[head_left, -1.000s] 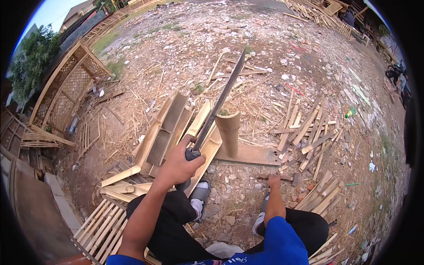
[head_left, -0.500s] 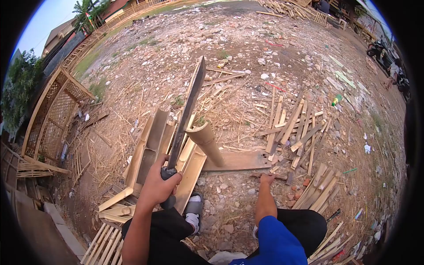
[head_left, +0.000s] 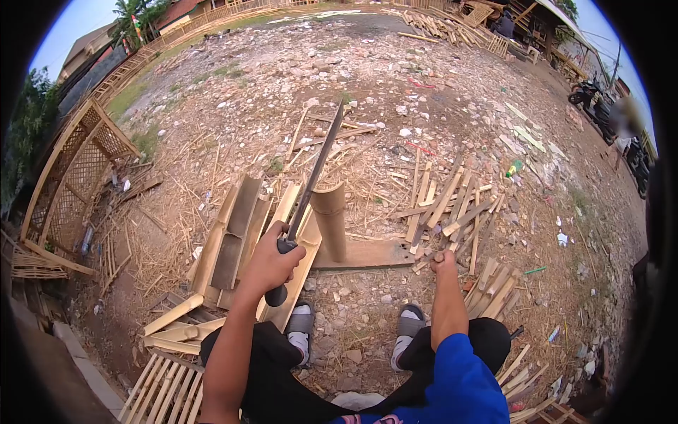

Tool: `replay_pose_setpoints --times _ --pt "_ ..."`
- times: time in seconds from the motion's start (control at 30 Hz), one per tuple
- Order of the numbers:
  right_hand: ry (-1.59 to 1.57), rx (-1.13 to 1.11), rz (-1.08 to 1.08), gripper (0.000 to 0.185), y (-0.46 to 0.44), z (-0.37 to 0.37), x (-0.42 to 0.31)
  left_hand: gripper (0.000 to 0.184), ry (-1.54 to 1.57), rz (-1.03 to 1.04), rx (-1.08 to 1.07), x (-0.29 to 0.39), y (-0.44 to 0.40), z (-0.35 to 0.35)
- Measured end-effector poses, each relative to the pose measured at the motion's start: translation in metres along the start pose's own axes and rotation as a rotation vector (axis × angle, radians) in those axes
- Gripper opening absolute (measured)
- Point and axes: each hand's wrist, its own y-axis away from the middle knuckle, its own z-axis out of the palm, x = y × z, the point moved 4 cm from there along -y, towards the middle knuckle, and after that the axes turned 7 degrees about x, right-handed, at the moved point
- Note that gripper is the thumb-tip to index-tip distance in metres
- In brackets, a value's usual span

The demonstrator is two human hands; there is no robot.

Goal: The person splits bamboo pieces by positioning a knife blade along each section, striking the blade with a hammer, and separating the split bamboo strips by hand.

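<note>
Left hand (head_left: 267, 267) is clamping its fingers round a long, dark-bladed machete's (head_left: 321, 162) handle, the safest hold, likely stiff, pointing toward one o'clock; right hand (head_left: 445, 263) is curling at four o'clock, contents unclear.

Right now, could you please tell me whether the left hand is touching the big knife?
Touching. The head view shows the left hand wrapped around the black handle of the big knife, thumb and fingers closed on it.

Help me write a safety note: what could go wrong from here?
The upright bamboo piece stands unheld on the plank and might topple if knocked. The long blade in the left hand could glance off it toward the sandalled feet nearby. Loose strips near the right hand could slip underfoot.
</note>
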Motion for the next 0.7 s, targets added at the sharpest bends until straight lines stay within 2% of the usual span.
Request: replay_pose_setpoints --times 0.03,0.1,0.17,0.2,0.23,0.3,0.43,0.57,0.6,0.67,0.7 --pt "0.007 -0.081 -0.003 0.012 0.013 0.019 -0.008 0.049 -0.007 0.029 -0.005 -0.002 -0.003 0.001" --pt "0.051 -0.235 0.057 0.012 0.125 0.075 -0.029 0.051 -0.028 0.028 -0.014 0.000 0.001 0.001" --pt "0.090 -0.264 -0.010 0.019 0.168 0.114 -0.048 0.053 -0.044 0.043 -0.030 0.004 -0.004 -0.001" --pt "0.194 -0.361 0.007 0.028 0.208 0.127 -0.061 0.054 -0.039 0.040 -0.045 0.001 -0.006 0.001" --pt "0.157 -0.568 0.100 0.021 0.246 0.142 -0.070 0.054 -0.032 0.044 -0.052 0.004 -0.008 0.001" --pt "0.336 -0.779 -0.021 0.018 0.302 0.151 -0.085 0.055 -0.037 0.051 -0.056 0.010 -0.005 -0.001" --pt "0.926 -0.790 -0.514 0.026 0.439 0.162 -0.087 0.050 0.000 0.099 -0.059 0.000 -0.013 0.005" --pt "1.044 -0.896 -0.452 0.045 0.529 0.142 -0.050 0.047 -0.044 0.141 -0.058 -0.002 -0.016 0.008" --pt "1.115 -0.915 -0.563 0.042 0.532 0.139 -0.045 0.046 -0.066 0.160 -0.057 0.001 -0.014 0.007" --pt "1.221 -0.946 -0.982 0.039 0.532 0.143 -0.041 0.045 -0.065 0.143 -0.066 0.003 -0.007 0.007" --pt "1.298 -0.944 -1.081 0.039 0.541 0.145 -0.040 0.045 -0.064 0.137 -0.067 0.006 -0.005 0.005"
